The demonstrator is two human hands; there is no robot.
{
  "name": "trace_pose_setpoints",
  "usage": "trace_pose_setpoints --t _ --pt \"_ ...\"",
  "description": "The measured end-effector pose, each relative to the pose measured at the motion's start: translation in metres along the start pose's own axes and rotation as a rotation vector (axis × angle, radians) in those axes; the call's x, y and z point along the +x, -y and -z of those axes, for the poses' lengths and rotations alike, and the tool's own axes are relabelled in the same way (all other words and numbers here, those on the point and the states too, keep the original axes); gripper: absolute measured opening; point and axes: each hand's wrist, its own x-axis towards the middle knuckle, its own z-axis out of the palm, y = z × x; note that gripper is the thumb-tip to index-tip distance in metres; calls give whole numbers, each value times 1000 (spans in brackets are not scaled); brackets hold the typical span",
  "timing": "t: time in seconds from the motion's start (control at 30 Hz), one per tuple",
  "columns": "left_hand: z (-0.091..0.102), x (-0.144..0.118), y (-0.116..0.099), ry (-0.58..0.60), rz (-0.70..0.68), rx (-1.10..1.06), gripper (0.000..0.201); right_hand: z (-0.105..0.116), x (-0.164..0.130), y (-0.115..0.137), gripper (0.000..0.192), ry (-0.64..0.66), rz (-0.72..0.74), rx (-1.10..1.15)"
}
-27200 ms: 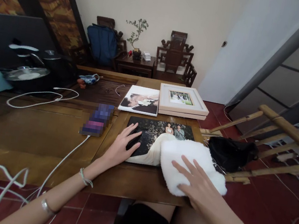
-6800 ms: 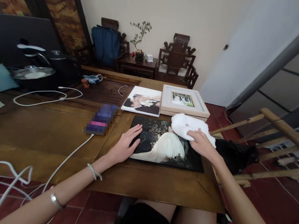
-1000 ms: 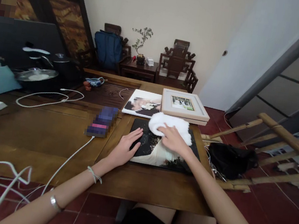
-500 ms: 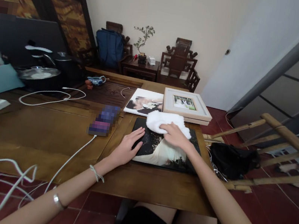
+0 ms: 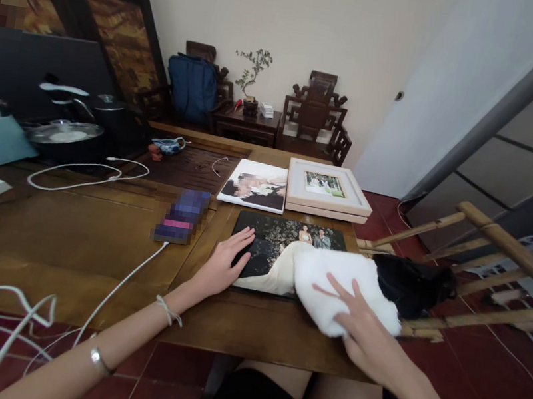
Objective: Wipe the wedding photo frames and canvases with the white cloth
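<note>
White cloth (image 5: pixel 344 288) under flat right hand (image 5: pixel 363 330); left hand (image 5: pixel 221 268) pressing photo print (image 5: pixel 275 248).

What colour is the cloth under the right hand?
White. The fluffy cloth under the right hand shows best in the head view.

No text or label can be read.

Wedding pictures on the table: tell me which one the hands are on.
The dark photo panel nearest the person: left hand flat on it, right hand pressing the white cloth on it.
</note>
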Motion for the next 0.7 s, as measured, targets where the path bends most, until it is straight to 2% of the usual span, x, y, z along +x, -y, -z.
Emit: trace_pose_setpoints --t 0.1,0.17,0.27,0.37,0.5,0.6,0.7 --pt "1 0 -1 8 -2 7 39 7 -21 24 41 93 36 35" --pt "1 0 -2 20 3 11 39 13 -22 24 41 129 19 64" --pt "2 0 -2 32 17 10 40 18 -3 0 42 82 -64 82" --pt "3 0 -1 27 13 -5 39 21 32 -42 44 6 -120 44" --pt "4 0 0 37 15 -10 40 32 82 -88 37 -38 -126 -16" --pt "4 0 1 35 15 -15 39 37 102 -104 36 -75 -167 -25" --pt "3 1 1 17 5 -30 39 30 97 -100 42 -93 -177 -28"
